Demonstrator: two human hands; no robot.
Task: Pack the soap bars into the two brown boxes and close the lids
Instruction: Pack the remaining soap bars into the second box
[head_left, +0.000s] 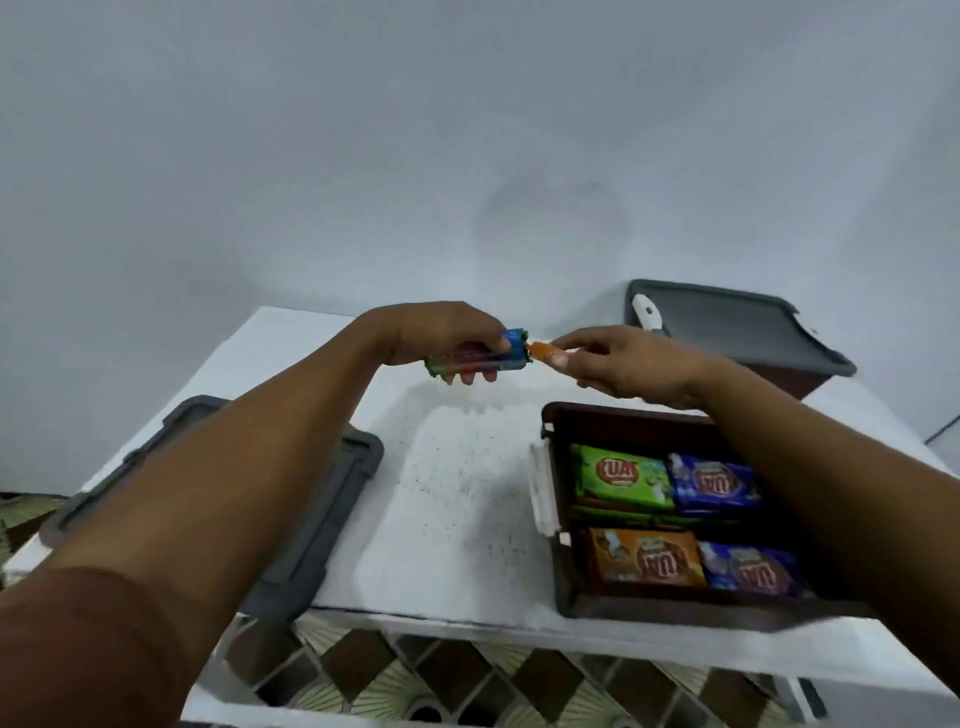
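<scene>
Above the middle of the frame, the left hand (436, 332) grips a small stack of soap bars (506, 358), its fingers (470, 376) curled under the stack and its thumb on top. The right hand (639, 371) reaches in from the right. Its fingers (558, 358) pinch the end of an orange bar (540, 352) that touches the stack's right end. This looks like a hand-over, one bar drawn off the stack for packing.

To do it well, the left hand should clamp the remaining bars firmly while the right pulls the orange bar straight out sideways, since glossy wrappers probably slide and could drag a neighbour loose. Then the bar should go low and flat into the open brown box (623, 418) at the lower right.

That box already shows a green bar (618, 475), a blue bar (714, 483), an orange one (644, 558) and another blue one (748, 569) across the top, with more edges showing beneath. New bars have to stack level or the lid may not seat.

The right forearm crosses over the box's right side and hides that part. A loose grey lid (332, 499) lies at the lower left of the white counter (457, 493), partly under the left forearm and overhanging the near edge. A nudge from the arm could tip it toward the patterned floor (415, 675). A second brown box (727, 327) sits at the upper right with its grey lid on, just behind the right hand.
</scene>
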